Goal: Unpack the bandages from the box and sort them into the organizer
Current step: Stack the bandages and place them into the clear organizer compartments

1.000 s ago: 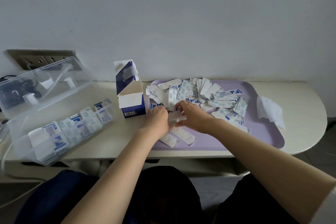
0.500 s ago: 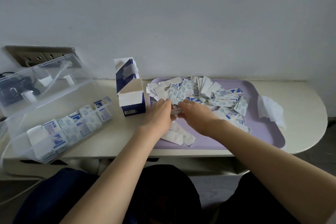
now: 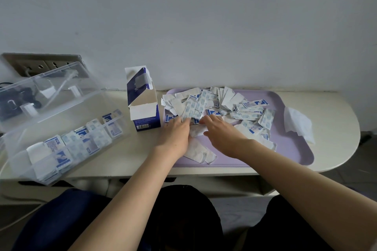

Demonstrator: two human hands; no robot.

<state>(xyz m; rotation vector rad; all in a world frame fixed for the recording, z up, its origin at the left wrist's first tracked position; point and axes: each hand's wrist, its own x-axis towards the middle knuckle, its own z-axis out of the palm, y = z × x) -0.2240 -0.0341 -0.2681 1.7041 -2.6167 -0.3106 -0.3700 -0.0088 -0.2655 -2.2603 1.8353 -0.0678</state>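
White-and-blue wrapped bandages (image 3: pixel 214 106) lie heaped on the lilac tray (image 3: pixel 291 149).

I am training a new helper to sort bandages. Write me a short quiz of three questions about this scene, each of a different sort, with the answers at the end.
1. True or false: the blue and white box lies flat on the purple tray.
2. Fill the gap: the clear organizer stands with its lid ____.
3. Choose one: the left hand and the right hand are both at A) the pile of bandages on the tray, B) the box, C) the organizer.
Key: 1 false, it stands upright on the table beside the tray; 2 open; 3 A.
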